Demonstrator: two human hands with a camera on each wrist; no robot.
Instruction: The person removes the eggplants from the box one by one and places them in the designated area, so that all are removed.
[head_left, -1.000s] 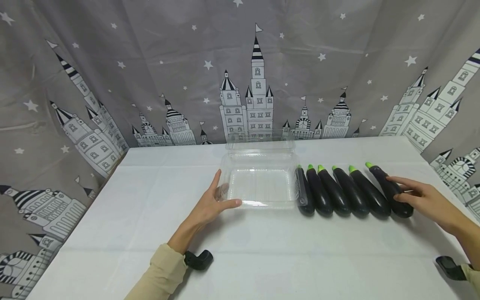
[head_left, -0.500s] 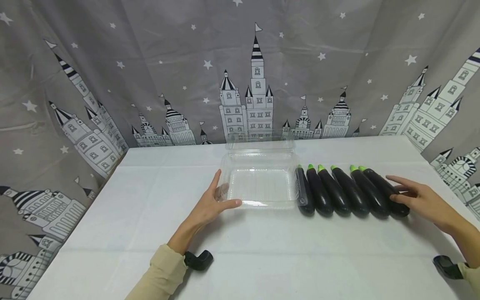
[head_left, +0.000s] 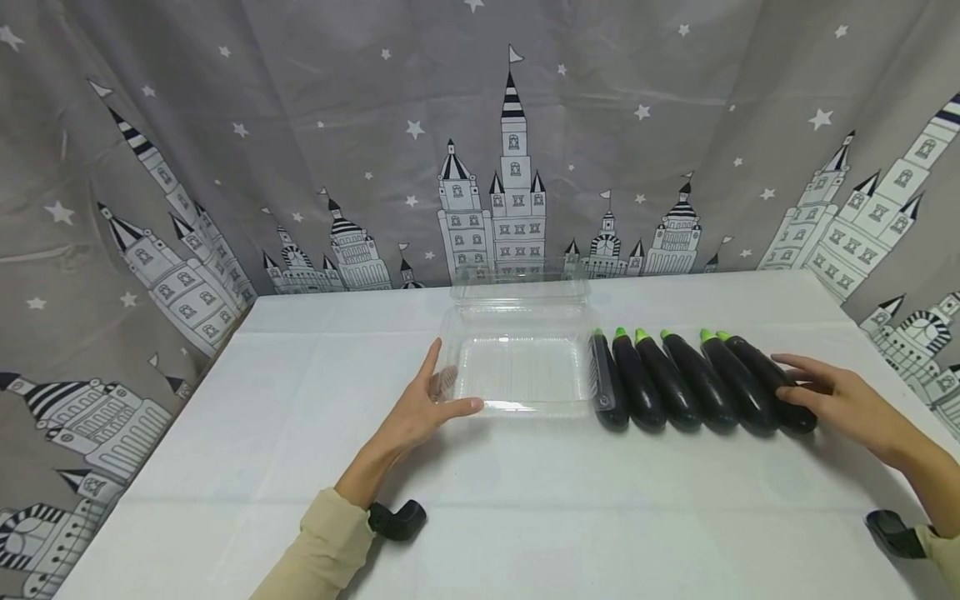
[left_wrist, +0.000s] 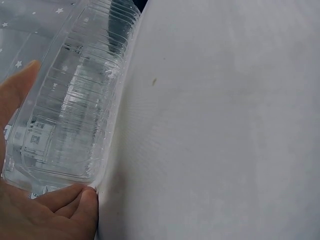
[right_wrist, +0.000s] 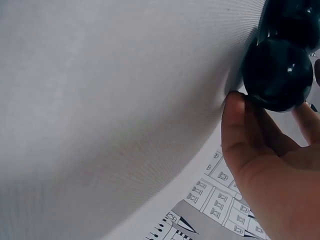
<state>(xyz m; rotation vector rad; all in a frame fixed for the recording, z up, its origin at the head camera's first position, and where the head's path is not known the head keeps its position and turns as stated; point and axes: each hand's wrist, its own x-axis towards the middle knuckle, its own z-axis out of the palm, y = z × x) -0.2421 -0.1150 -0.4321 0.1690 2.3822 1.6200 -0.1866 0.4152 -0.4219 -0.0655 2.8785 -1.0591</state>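
Observation:
A clear plastic clamshell container stands on the white table with its lid raised at the back. My left hand rests against its left end, thumb and index finger spread; in the left wrist view several fingertips touch the container's lower corner. Several dark eggplants with green stem ends lie side by side to the right of the container. The rightmost eggplant leans close against its neighbour. Beside it, my right hand touches its right side, with the thumb over its near part.
A white cloth covers the table. Behind it hangs a grey curtain printed with castles and stars. The leftmost eggplant lies right up against the container's right end.
The rightmost eggplant has shifted left against its neighbour, its stem end moving furthest, and my right hand has moved only slightly. My left hand and the container have stayed put.

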